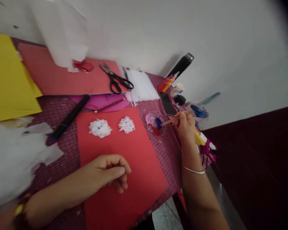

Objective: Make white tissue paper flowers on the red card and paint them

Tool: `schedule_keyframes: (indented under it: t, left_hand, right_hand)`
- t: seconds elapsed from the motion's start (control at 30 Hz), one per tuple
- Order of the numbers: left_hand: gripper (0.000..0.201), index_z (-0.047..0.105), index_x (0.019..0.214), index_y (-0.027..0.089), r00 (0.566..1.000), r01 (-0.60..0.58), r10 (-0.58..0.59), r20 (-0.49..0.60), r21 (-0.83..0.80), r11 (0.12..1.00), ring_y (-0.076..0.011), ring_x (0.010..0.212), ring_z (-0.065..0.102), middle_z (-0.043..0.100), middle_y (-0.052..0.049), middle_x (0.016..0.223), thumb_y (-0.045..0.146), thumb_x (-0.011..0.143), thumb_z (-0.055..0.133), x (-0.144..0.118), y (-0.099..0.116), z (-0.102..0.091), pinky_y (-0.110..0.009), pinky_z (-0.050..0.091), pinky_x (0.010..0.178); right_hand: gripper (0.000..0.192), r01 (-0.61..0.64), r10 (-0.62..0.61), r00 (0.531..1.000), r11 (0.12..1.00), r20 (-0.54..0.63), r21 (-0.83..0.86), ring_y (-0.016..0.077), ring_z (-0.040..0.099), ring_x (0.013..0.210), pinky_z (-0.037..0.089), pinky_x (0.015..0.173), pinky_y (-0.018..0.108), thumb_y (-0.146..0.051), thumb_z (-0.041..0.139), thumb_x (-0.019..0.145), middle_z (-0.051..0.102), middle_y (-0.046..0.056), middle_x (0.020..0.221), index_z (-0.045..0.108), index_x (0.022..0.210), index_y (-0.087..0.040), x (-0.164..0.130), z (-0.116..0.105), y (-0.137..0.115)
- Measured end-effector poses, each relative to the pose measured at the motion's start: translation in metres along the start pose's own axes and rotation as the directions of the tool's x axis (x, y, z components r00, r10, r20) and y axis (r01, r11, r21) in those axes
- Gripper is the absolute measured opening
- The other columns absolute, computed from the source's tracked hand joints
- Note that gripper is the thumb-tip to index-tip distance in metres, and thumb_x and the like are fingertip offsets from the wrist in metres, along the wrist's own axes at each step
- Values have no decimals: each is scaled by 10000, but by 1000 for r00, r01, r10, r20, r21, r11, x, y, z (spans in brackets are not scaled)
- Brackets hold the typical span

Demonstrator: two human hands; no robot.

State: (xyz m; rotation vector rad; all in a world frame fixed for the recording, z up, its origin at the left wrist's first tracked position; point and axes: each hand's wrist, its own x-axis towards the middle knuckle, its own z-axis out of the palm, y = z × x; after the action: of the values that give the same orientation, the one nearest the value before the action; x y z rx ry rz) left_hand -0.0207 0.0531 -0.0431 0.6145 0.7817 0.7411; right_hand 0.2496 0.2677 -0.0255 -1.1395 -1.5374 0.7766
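Observation:
My right hand (pixel 185 124) is closed around a wooden paintbrush (pixel 170 121). Its tip reaches the blue paint in a small clear palette (pixel 163 128), which also carries pink and red paint. Over the red paper sheet (pixel 115 204) rests my left hand (pixel 116 172), its fingers loosely curled and apart, nothing visible in them. Two fluffy white paper pieces lie near the sheet's top edge: a larger left one (pixel 100 128) and a smaller right one (pixel 127 124), both dotted with blue.
Black-handled scissors (pixel 116 80) lie on a red folder (pixel 62 80) at the back. A phone (pixel 167 103), a black bottle (pixel 181 65) and a paper cup (pixel 178 89) stand or lie along the wall. At left are yellow paper (pixel 9 80), white tissue (pixel 12 163) and a black stick-like object (pixel 70 117).

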Motion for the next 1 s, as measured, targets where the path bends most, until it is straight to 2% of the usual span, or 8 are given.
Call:
schedule_keyframes:
  t: [0.07, 0.13, 0.23, 0.33, 0.47, 0.77, 0.9, 1.0]
  left_hand:
    - [211, 640, 865, 165, 1000, -17, 17, 16, -19, 1000, -143, 686, 648, 683, -13, 740, 372, 834, 666, 0, 0, 0, -277, 512, 673]
    - [181, 630, 870, 164, 1000, -25, 25, 15, -12, 1000, -141, 696, 651, 679, -5, 745, 342, 838, 649, 0, 0, 1, -283, 513, 686]
    - [159, 619, 873, 164, 999, -31, 30, 10, 26, 999, -135, 685, 650, 679, 1, 739, 319, 838, 629, -1, 3, 2, -280, 503, 680]
    - [158, 613, 879, 164, 1000, -31, 31, 8, 45, 998, -131, 689, 652, 682, 1, 744, 318, 841, 617, -3, 4, 3, -277, 495, 684]
    - [167, 607, 880, 164, 1000, -31, 31, 5, 38, 999, -131, 685, 651, 677, 3, 740, 324, 832, 618, -3, 5, 3, -282, 494, 688]
    - [179, 602, 856, 158, 1000, -17, 17, 3, 14, 1000, -132, 667, 640, 660, 3, 721, 326, 805, 632, 0, 7, 5, -290, 499, 685]
    - [172, 601, 850, 161, 1000, -14, 14, -6, 9, 1000, -134, 667, 640, 656, 3, 715, 323, 801, 634, 0, 7, 6, -294, 503, 687]
    - [172, 601, 851, 164, 1000, -9, 9, -6, 10, 1000, -137, 677, 644, 660, 0, 725, 323, 800, 640, 0, 7, 6, -300, 506, 697]
  right_hand:
    - [333, 0, 4, 999, 994, -42, 105, 78, 425, 386, 335, 403, 203, -489, 575, 888, 446, -77, 445, 577, 735, -193, -5, 9, -11]
    - [296, 9, -4, 1000, 977, -23, 215, 83, 450, 397, 368, 417, 205, -457, 574, 900, 464, -71, 455, 580, 754, -200, -15, 23, -29]
    - [250, 15, -62, 985, 961, 163, 277, 85, 494, 432, 387, 427, 204, -421, 551, 931, 546, -44, 523, 607, 831, -199, -35, 54, -60]
    - [253, -1, -106, 916, 964, 386, 266, 89, 532, 488, 423, 463, 211, -424, 521, 953, 597, -28, 605, 615, 900, -195, -51, 86, -81]
    - [292, 75, -169, 848, 976, 502, 203, 95, 554, 549, 456, 523, 233, -438, 494, 965, 617, -2, 682, 618, 900, -183, -63, 115, -84]
    - [269, 116, -211, 844, 969, 493, 217, 105, 562, 572, 459, 546, 242, -395, 453, 992, 619, 2, 696, 616, 949, -186, -72, 126, -73]
    - [315, 154, -198, 818, 980, 540, 126, 112, 565, 575, 457, 554, 250, -420, 435, 995, 612, 7, 677, 619, 894, -185, -72, 124, -73]
    - [362, 183, -201, 842, 979, 500, 86, 114, 548, 553, 450, 551, 255, -449, 421, 994, 588, 2, 635, 602, 820, -187, -72, 122, -73]
